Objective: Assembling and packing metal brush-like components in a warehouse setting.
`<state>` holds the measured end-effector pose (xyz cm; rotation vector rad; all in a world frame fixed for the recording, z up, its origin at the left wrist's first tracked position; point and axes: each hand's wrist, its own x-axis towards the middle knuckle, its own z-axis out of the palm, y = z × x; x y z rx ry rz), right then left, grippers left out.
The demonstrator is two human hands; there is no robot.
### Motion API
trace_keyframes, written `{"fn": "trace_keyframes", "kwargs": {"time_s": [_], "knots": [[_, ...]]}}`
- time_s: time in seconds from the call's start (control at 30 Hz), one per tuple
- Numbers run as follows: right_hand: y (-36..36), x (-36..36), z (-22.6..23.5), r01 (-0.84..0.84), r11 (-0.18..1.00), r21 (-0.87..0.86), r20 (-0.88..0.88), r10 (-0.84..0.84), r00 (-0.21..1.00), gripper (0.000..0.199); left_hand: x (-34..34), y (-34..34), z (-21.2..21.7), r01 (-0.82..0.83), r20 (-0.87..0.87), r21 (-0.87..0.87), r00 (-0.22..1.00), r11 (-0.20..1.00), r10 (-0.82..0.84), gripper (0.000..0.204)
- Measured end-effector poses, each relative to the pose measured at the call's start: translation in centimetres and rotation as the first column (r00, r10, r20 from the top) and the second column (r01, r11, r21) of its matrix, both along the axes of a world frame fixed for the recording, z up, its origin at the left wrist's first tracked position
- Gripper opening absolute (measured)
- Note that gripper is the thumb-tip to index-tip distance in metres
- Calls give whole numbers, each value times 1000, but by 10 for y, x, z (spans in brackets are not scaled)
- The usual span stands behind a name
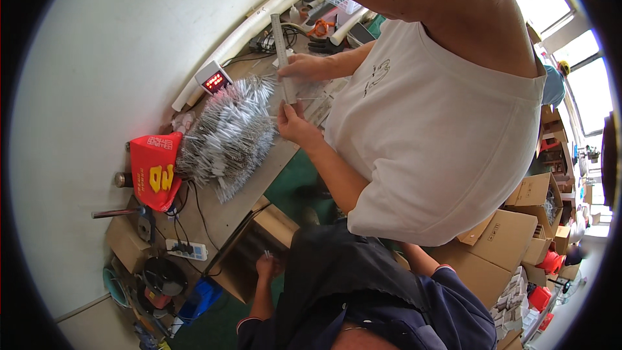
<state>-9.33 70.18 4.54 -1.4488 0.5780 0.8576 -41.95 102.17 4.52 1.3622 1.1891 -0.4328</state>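
Note:
My left hand (267,264) is low beside the open cardboard box under the table. Its fingers are closed on a small, pale silvery piece (267,255), too small to name. My right forearm (420,260) goes behind a co-worker in a white shirt (427,136), so the hand is hidden. With both hands, the co-worker holds a long steel ruler (280,42) upright over the table. Next to those hands lies a big pile of thin silvery rods (230,133).
On the table (249,204) are a red bag (155,168), a device with a lit red display (214,79) and a power strip (186,249) with cables. A cardboard box (275,223) stands below. More boxes (499,246) are stacked to the right, and a blue bin (199,299) sits at lower left.

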Motion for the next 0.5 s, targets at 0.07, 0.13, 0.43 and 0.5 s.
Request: {"fn": "trace_keyframes", "kwargs": {"time_s": [0.07, 0.13, 0.43, 0.5], "knots": [[44, 33, 24, -56, 998, 3, 12, 56, 998, 18, -6, 5, 3, 5, -40, 18, 999, 1000, -5, 15], [69, 65, 45, -83, 997, -5, 34, 83, 996, 18, 1, 7, 4, 14, -32, 21, 999, 1000, -13, 15], [162, 159, 124, -268, 962, -57, 98, 272, 957, 20, 13, 13, -7, 106, -36, 57, 994, 993, -104, 17], [165, 169, 132, -299, 951, -80, 112, 307, 945, 21, 20, 12, -11, 137, -39, 63, 990, 989, -134, 17]]}}
